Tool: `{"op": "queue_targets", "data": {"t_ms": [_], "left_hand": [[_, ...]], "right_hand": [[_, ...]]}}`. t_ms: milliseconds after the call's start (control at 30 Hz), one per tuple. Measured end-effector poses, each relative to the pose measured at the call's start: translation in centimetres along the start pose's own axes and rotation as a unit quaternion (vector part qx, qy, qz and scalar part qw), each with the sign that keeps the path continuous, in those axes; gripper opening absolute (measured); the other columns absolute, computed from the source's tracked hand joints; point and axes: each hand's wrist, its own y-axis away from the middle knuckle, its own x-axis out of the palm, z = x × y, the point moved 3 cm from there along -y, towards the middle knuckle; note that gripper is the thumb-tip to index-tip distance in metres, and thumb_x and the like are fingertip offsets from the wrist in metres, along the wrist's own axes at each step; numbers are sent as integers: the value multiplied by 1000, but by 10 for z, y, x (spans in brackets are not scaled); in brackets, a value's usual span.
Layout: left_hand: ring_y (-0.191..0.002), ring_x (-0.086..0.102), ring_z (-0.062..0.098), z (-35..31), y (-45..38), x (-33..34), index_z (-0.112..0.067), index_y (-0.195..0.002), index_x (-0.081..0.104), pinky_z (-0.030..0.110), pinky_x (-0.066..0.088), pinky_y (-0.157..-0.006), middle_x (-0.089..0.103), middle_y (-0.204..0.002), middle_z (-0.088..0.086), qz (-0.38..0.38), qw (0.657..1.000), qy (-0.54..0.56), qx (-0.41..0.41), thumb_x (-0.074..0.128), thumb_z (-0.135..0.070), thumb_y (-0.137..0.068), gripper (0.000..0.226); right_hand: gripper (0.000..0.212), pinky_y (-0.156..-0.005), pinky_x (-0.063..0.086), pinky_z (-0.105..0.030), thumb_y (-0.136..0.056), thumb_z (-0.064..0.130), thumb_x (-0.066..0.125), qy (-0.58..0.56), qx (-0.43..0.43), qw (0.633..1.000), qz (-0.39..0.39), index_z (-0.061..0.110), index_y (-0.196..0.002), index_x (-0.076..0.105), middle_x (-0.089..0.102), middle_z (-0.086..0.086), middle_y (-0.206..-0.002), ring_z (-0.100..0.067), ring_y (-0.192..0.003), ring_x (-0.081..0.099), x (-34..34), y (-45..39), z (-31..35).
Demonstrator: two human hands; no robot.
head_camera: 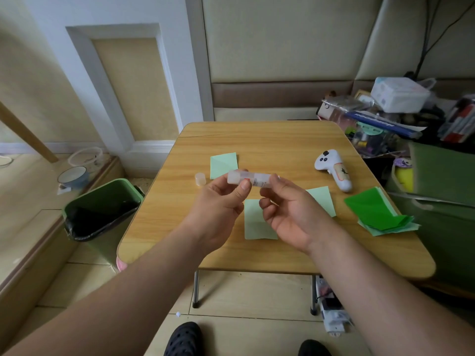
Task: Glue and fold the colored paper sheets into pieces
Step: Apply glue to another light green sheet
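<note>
- Partly hidden: the light green sheet [258,222] beneath both hands, and a second sheet [322,200] behind the right hand [288,211].
- Glue stick [250,179], held level above the worktop [257,142]; its label is unreadable.
- Left hand [221,204]: fingers pinch the stick's left end.
- Right-hand fingers [273,181] grip the other end.
- Cap [200,179] stands on the worktop, just left.
- Third sheet [223,164] lies behind the stick.

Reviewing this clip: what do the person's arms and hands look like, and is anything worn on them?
Both forearms are bare right down to the frame edge: no sleeves show. The left hand and right hand wear no gloves, and no rings, watch or wristband are visible. Nails look short and unpainted.
</note>
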Motion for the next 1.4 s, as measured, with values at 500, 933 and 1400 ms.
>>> {"op": "queue_targets", "data": {"t_ms": [500, 933, 1400], "left_hand": [[-103, 72, 14, 0, -9, -12, -19, -123, 70, 36, 55, -97, 78, -110, 1, 1, 982, -187, -1, 78, -5, -88, 39], [-118, 43, 22, 12, -10, -29, -42, -100, 61, 38, 35, -100, 50, -113, -8, -107, 689, -717, 20, 65, -79, -73, 46], [-111, 44, 20, 17, -10, -33, -41, -102, 62, 39, 35, -95, 53, -105, -12, -107, 684, -720, 40, 59, -82, -76, 49]], "right_hand": [[38, -51, 37, -17, -93, 50, 69, -58, 1, 998, -28, 14, -100, 65, 56, 1, -72, -9, -59, 51, -4, -13, 1], [34, -83, 63, -53, -99, 46, 66, 376, -194, 898, -122, 12, -95, 68, 68, 1, -72, -17, -71, 67, -15, -31, 8], [35, -79, 61, -46, -95, 60, 63, 525, -192, 818, -135, 26, -87, 69, 74, 7, -82, -17, -80, 71, -13, -55, 3]]}}
